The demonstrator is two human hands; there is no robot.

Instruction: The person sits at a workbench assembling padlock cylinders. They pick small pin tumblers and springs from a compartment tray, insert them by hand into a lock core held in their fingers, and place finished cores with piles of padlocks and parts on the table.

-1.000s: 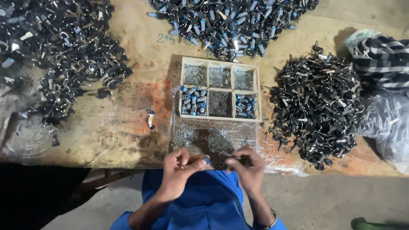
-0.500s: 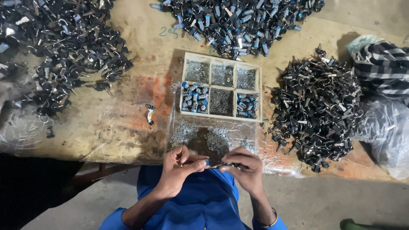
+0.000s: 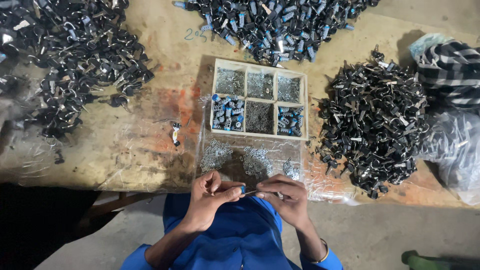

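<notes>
Hands (image 3: 250, 192) shifted slightly, fingers hiding the small blue-tipped part (image 3: 243, 189).

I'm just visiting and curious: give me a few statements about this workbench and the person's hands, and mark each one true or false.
1. The left hand pinches a small blue-tipped part. True.
2. The wooden tray has six compartments. True.
3. The right hand rests inside the tray. False: it is at the table's near edge, close to the left hand, apart from the tray.
4. Loose silvery bits lie on clear plastic between the tray and the hands. True.
5. The heap of dark parts right of the tray is bright red. False: it is black and silvery.
</notes>
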